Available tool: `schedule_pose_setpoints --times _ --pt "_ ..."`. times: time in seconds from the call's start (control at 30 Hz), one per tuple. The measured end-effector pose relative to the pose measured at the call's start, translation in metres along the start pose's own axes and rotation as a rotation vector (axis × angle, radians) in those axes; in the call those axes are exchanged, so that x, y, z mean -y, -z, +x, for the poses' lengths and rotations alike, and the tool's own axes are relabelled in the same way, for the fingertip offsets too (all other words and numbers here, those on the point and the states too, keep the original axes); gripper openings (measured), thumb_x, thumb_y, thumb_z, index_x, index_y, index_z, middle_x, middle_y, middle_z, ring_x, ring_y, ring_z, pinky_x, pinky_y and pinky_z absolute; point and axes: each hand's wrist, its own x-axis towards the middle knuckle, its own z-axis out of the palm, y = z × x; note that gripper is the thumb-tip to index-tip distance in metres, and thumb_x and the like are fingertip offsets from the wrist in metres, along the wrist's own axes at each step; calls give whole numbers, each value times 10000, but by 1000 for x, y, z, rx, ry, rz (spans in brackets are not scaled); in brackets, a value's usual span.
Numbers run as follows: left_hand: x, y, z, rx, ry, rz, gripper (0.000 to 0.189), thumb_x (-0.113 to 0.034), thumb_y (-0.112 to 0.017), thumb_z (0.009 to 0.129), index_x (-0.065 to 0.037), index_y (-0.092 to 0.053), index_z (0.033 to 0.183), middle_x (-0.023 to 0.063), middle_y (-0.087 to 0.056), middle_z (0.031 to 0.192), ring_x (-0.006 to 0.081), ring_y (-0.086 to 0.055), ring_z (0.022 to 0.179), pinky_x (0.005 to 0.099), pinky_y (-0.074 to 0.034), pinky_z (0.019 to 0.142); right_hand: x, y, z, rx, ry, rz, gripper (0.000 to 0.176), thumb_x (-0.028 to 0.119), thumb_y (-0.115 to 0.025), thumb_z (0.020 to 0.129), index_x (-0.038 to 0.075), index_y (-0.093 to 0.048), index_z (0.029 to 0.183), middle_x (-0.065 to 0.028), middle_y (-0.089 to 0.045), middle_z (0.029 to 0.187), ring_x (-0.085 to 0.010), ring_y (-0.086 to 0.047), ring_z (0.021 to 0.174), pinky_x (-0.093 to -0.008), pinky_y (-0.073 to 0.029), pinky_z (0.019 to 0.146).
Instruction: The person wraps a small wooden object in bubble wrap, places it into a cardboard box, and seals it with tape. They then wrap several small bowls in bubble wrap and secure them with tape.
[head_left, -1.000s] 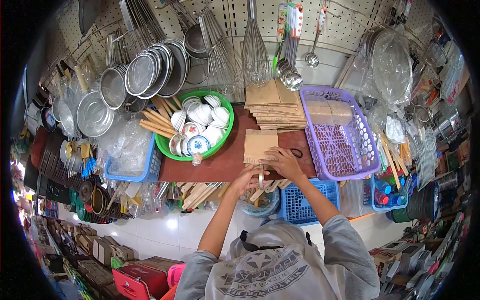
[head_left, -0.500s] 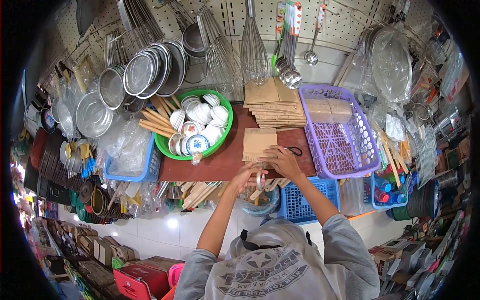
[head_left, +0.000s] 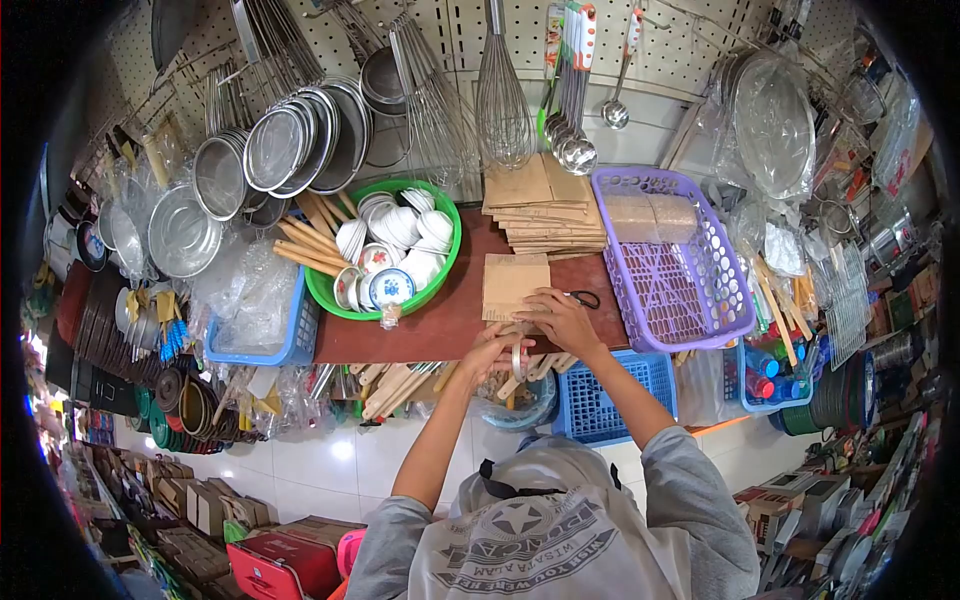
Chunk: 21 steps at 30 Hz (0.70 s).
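At the counter's front edge, my left hand (head_left: 488,354) is closed around a roll of tape (head_left: 517,361), which stands out beside its fingers. My right hand (head_left: 560,320) lies palm down with fingers stretched over the lower edge of a flat brown cardboard piece (head_left: 515,280). The fingertips of both hands come close together there, and any tape strip between them is too small to make out. Just right of the cardboard lie scissors with black handles (head_left: 586,299). A pile of similar brown cardboard pieces (head_left: 545,215) rests behind.
To the left, a green basin (head_left: 452,250) holds white bowls, spoons and wooden handles. On the right stands a purple basket (head_left: 735,320) with wrapped brown blocks inside. Whisks (head_left: 505,110), ladles and strainers (head_left: 275,150) hang above. A blue basket (head_left: 610,400) sits below the counter's edge.
The view has shifted slightly, so the counter sits a little farther left. My hands keep nearly the same pose at the cardboard's lower edge, with the tape roll still in my left hand.
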Motion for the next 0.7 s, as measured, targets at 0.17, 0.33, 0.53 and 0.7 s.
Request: schedule_pose_setpoints --times 0.17,0.33,0.53,0.7 --pt "-5 -1 -8 21 11 65 548 -246 -590 951 -65 -371 1420 139 -678 1169 214 -714 876 342 -601 755 -1 -2 -3 18 -2 34 389 147 -661 801 321 -721 1144 22 -646 1177 -242 -542 1170 -387 -500 918" --pt "-1 8 -5 66 13 75 597 -213 -570 941 -58 -309 1455 141 -659 1209 263 -713 936 362 -593 777 3 10 -5 -1 0 147 438 81 -590 815 221 -663 1224 -81 -592 1248 -309 -502 1212 -435 -454 981" --pt "-5 7 -10 62 6 101 609 -191 -571 932 -59 -302 1462 138 -656 1220 263 -708 950 368 -580 805 -30 -19 -34 -69 -590 -33 440 111 -578 829 137 -578 1269 -141 -521 1292 -359 -470 1224 -507 -420 1011" --pt "-9 6 -11 88 3 93 551 -179 -546 947 -90 -330 1446 117 -663 1219 256 -706 955 376 -566 823 -44 -13 -50 277 -750 -125 448 159 -639 852 135 -550 1290 -154 -473 1351 -379 -477 1212 -487 -431 995"
